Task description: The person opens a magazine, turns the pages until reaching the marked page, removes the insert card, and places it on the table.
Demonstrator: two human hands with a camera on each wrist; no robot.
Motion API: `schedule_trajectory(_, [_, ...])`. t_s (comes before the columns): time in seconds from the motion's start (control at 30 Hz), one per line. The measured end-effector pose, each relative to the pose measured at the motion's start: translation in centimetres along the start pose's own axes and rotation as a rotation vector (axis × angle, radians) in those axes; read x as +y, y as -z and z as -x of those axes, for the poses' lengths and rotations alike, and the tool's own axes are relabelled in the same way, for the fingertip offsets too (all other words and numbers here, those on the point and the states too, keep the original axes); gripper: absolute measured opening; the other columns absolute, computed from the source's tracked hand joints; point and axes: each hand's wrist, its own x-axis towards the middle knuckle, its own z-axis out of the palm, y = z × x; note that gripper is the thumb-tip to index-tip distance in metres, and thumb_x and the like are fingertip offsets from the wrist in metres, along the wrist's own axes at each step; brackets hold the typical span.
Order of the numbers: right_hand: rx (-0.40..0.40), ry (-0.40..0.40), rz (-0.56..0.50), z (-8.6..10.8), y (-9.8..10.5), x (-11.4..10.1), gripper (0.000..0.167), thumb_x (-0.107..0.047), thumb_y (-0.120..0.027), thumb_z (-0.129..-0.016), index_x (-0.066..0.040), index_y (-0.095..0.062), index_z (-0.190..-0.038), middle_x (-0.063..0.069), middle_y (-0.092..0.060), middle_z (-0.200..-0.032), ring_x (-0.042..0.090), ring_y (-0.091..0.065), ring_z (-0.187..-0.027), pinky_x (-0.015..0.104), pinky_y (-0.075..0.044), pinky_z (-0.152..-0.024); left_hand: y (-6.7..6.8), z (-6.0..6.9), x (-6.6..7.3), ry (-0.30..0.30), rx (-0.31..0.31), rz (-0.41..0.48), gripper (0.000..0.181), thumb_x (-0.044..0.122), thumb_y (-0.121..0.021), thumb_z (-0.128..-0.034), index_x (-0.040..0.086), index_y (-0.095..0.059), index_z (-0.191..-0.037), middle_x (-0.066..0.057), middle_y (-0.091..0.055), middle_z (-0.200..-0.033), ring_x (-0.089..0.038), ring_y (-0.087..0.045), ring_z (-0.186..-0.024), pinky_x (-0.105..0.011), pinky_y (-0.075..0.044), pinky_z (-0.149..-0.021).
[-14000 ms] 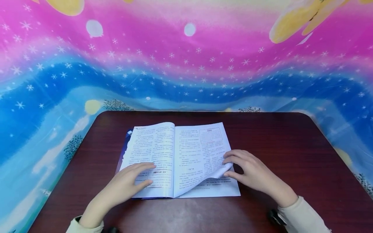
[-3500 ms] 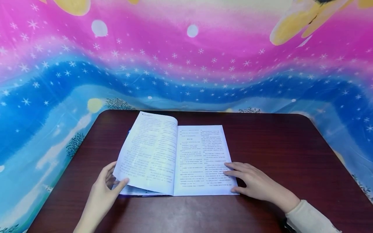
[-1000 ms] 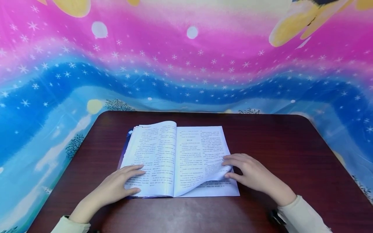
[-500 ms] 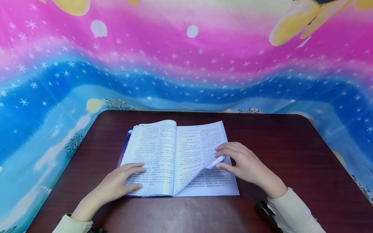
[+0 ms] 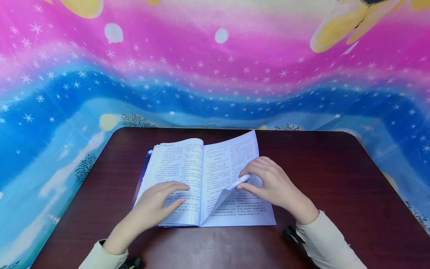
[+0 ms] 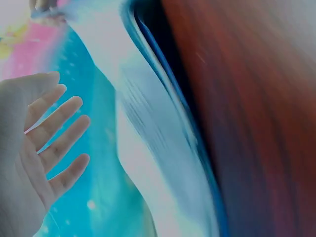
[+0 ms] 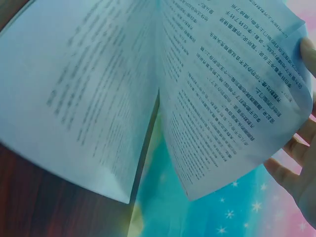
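Magazine (image 5: 179,164): right hand (image 5: 270,183) pinches raised page (image 5: 225,164) (text beneath (image 5: 250,206) partly hidden).

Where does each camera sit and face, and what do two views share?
Head: worn on the head, facing forward and down at the magazine; left hand, right hand and sleeves show.
Left wrist: worn there, facing across the magazine toward the backdrop; left hand shows.
Right wrist: worn there, facing the lifted page; part of the right hand shows.
Shared by head and right wrist: the lifted page.
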Motion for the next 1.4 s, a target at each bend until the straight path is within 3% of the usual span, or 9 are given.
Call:
schedule_trajectory(0.37, [0.040,0.056,0.003,-1.1,0.0,-0.9,0.028,-0.041,-0.082,-0.081,-0.019,-0.074,-0.095,-0.010,-0.069,-0.092,0.011,-0.059,-0.095,0.035,-0.044,-0.091,-1.1,-2.8,4.6,-0.175,0.144,0.137,0.040,0.028,-0.079,-0.0859,0.020,-0.068,-0.124,0.008,-0.067,-0.121,-0.011,-0.063,-0.113,-0.040,-0.054,-0.090])
schedule_trajectory(0.7, [0.052,0.079,0.007,-1.8,0.0,-1.6,0.032,-0.051,-0.073,-0.086,-0.019,-0.074,-0.093,-0.010,-0.069,-0.092,0.011,-0.059,-0.097,0.034,-0.043,-0.094,-1.6,-4.9,7.1,-0.264,0.171,0.218,0.042,0.025,-0.081,-0.0851,0.017,-0.067,-0.124,0.007,-0.068,-0.119,-0.008,-0.062,-0.112,-0.032,-0.052,-0.093])
schedule_trajectory(0.9, [0.062,0.089,0.001,-2.0,0.0,-1.8,0.030,-0.049,-0.075,-0.086,-0.020,-0.074,-0.092,-0.010,-0.069,-0.091,0.012,-0.059,-0.098,0.036,-0.044,-0.094,-1.9,-5.5,7.8,-0.282,0.185,0.248,0.037,0.016,-0.077,-0.0875,0.015,-0.068,-0.123,0.003,-0.069,-0.117,-0.010,-0.063,-0.112,-0.029,-0.051,-0.094])
schedule_trajectory(1.07, [0.068,0.084,-0.002,-2.0,0.1,-1.9,0.029,-0.043,-0.079,-0.083,-0.018,-0.074,-0.097,-0.009,-0.070,-0.094,0.013,-0.060,-0.098,0.038,-0.045,-0.094,-1.9,-5.6,7.9,-0.264,0.185,0.256,0.038,0.008,-0.078,-0.0854,0.014,-0.069,-0.122,0.002,-0.070,-0.116,-0.012,-0.064,-0.110,-0.027,-0.052,-0.093])
schedule_trajectory(1.23, [0.081,0.075,-0.026,-1.7,0.6,-2.0,0.044,-0.054,-0.069,-0.088,-0.017,-0.073,-0.111,-0.005,-0.069,-0.113,0.015,-0.058,-0.109,0.038,-0.045,-0.097,-1.9,-5.4,7.5,-0.249,0.203,0.239,0.040,0.001,-0.077,-0.0840,0.013,-0.070,-0.121,0.000,-0.070,-0.116,-0.013,-0.065,-0.109,-0.026,-0.052,-0.091])
schedule_trajectory(1.4, [0.113,0.075,-0.022,-1.2,1.7,-2.0,0.060,-0.061,-0.057,-0.092,-0.013,-0.066,-0.128,0.002,-0.061,-0.134,0.022,-0.054,-0.125,0.044,-0.041,-0.105,-1.8,-5.1,6.7,-0.243,0.288,0.224,0.041,0.001,-0.079,-0.0824,0.013,-0.070,-0.121,-0.001,-0.070,-0.115,-0.015,-0.067,-0.102,-0.027,-0.056,-0.082])
